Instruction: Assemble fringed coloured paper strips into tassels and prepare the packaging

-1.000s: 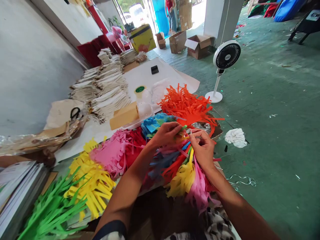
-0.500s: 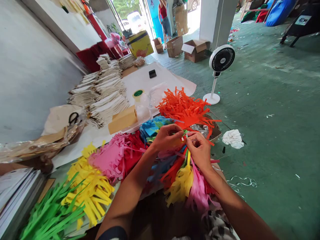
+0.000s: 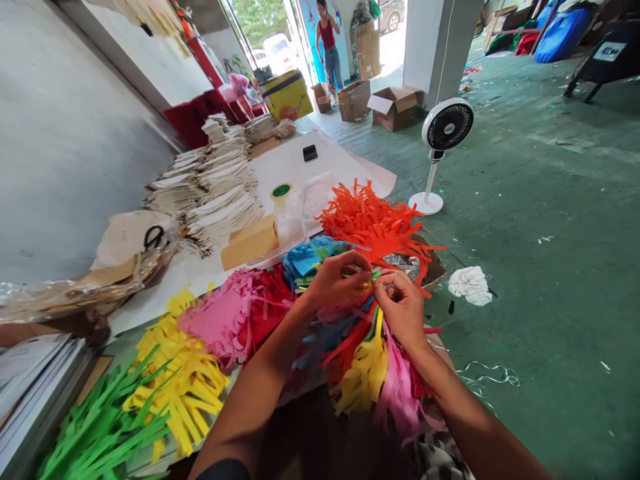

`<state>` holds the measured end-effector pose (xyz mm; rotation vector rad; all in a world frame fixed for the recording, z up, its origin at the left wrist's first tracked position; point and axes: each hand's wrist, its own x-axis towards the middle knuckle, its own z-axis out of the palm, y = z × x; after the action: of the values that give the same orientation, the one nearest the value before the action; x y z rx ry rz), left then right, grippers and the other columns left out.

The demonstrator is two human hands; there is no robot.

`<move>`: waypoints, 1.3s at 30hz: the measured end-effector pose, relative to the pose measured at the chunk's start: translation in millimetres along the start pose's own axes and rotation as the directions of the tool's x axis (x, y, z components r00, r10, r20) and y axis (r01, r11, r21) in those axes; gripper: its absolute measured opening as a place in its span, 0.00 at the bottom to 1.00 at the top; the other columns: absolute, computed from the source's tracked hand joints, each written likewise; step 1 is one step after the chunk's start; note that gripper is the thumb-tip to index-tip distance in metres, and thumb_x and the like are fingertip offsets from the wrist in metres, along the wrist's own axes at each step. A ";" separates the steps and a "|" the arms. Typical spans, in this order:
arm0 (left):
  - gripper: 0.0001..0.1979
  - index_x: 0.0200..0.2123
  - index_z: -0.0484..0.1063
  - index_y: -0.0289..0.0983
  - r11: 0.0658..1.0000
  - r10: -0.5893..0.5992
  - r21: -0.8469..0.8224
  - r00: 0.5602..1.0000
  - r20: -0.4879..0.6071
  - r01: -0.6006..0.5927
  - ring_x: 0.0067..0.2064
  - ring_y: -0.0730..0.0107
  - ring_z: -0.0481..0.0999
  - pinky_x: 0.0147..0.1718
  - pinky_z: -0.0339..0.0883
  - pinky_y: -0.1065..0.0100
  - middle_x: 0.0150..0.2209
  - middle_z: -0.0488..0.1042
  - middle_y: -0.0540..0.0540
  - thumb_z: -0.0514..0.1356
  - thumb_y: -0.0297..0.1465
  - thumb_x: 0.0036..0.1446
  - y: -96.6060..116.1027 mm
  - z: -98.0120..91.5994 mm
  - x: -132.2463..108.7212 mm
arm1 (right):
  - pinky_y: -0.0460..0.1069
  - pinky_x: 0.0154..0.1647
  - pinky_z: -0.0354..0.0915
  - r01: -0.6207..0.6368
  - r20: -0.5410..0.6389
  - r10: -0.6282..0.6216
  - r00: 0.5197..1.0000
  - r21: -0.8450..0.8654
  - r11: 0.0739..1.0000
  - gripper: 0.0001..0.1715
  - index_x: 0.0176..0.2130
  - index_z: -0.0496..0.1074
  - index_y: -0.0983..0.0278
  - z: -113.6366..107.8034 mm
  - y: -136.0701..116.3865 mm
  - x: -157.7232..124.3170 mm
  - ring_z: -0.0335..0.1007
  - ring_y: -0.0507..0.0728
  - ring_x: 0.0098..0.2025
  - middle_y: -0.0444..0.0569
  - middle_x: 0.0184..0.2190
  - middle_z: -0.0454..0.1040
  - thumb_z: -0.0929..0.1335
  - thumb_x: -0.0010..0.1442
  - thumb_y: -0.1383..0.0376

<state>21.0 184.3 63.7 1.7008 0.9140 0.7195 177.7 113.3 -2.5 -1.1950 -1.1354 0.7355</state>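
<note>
While pinched between fingertips above the heap, a small bunch of narrow green and pale paper strips [image 3: 373, 275], its exact count hidden by the fingers. Far left, stacked white sheets or booklets [image 3: 45, 393] at the edge of a paper-covered desk [image 3: 150, 300]. Next, green fringed paper [image 3: 100, 427], matte and spiky, cut into long tapering tongues; then yellow fringed paper [image 3: 175, 393] in broader flat strips, followed by pink fringed paper [image 3: 215, 320] and red fringed paper [image 3: 265, 300], thin and lightly crumpled. Left hand [image 3: 337, 283]: fingers curled and almost closed, fingertips on the strips. Just beside it, right hand [image 3: 400, 310]: a similarly tight pinch on the same bunch from the other side. Best practice, in judgement: a short fingertip grip rather than a full-hand clench, as such thin paper probably creases easily; loose neighbouring fringes kept clear of the pinch to limit snagging. Below and around both hands, blue fringed paper [image 3: 310, 257] and drooping yellow and pink fringes [image 3: 365, 367]. Farther right, orange fringed paper [image 3: 370, 220] in stiff, curling strips, over crumpled foil [image 3: 400, 265]. Beyond the desk, on a green floor [image 3: 550, 267], a white pedestal fan [image 3: 445, 127] and a crumpled white cloth [image 3: 470, 285].
</note>
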 end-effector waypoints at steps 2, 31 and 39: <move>0.15 0.40 0.78 0.36 0.996 0.051 0.074 0.999 -0.010 -0.050 0.37 0.73 0.78 0.36 0.72 0.73 0.39 0.79 0.46 0.68 0.43 0.61 1.5 -0.5 0.5 | 0.48 0.27 0.56 0.001 -0.003 -0.001 1.000 0.001 1.000 0.09 0.33 0.77 0.61 0.0 0.0 -0.1 0.57 0.49 0.24 0.47 0.42 0.78 0.71 0.65 0.61; 0.14 0.44 0.80 0.40 0.792 0.236 0.577 0.972 0.011 -0.199 0.27 0.73 0.69 0.32 0.57 0.71 0.28 0.77 0.53 0.63 0.44 0.67 51.8 -4.7 -21.6 | 0.46 0.25 0.60 -0.042 0.149 0.017 0.989 0.167 0.985 0.14 0.34 0.76 0.60 -32.7 -57.4 35.7 0.66 0.51 0.27 0.46 0.36 0.79 0.74 0.60 0.52; 0.13 0.39 0.79 0.39 0.933 0.281 0.198 0.953 0.116 -0.300 0.44 0.66 0.75 0.48 0.67 0.66 0.41 0.79 0.47 0.73 0.39 0.56 91.2 -21.6 -42.4 | 0.46 0.19 0.46 0.120 0.386 -0.138 0.912 0.070 0.990 0.18 0.38 0.77 0.60 -50.6 -117.6 35.8 0.51 0.47 0.19 0.40 0.23 0.67 0.73 0.65 0.48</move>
<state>1.8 142.8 155.8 2.0718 0.7052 0.7554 222.8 99.2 121.7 -0.9452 -1.5048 0.9182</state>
